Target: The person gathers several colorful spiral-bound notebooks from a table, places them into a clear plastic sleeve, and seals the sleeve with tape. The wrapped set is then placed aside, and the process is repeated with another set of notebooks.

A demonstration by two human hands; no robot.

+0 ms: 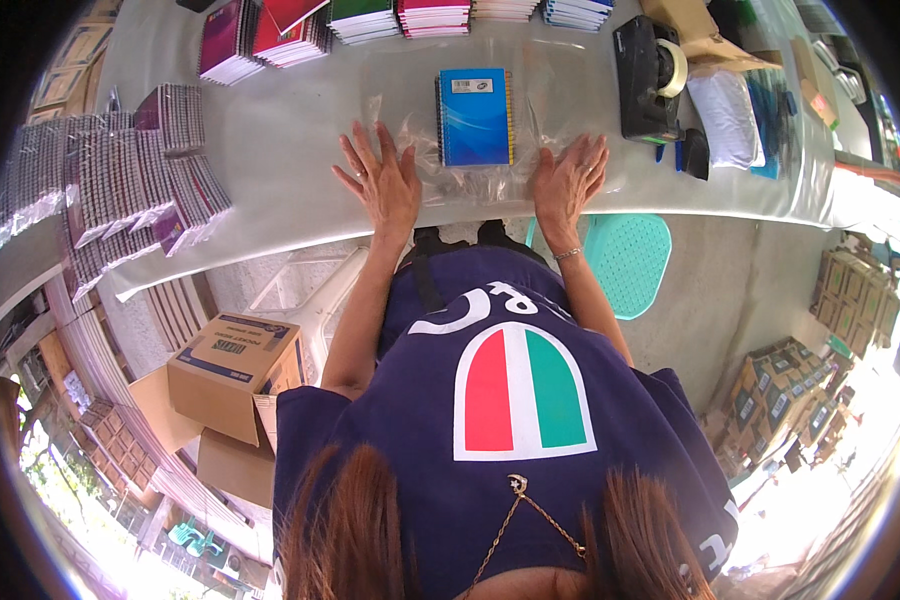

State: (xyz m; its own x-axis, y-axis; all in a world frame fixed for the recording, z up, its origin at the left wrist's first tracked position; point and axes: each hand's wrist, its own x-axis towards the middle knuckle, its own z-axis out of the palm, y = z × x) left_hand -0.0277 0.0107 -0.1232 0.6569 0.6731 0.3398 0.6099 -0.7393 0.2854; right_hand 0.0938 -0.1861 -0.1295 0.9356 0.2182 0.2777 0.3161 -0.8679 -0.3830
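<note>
A blue spiral notebook (475, 130) with a white label near its top lies flat on the table in front of me. Transparent plastic film (395, 85) spreads out under or around it, creased along the near edge. My left hand (382, 185) rests palm down just left of the notebook, fingers spread on the film. To the right of it my right hand (567, 185) also lies flat, its fingers stretched forward. Neither hand grips anything or touches the notebook itself.
Notebook stacks in several colours (365, 20) line the far edge; bundles of wrapped notebooks (130, 170) fill the left end. At right stand a black tape dispenser (650, 80) and a white packet (725, 118). Below are an open cardboard box (220, 375) and a turquoise stool (628, 262).
</note>
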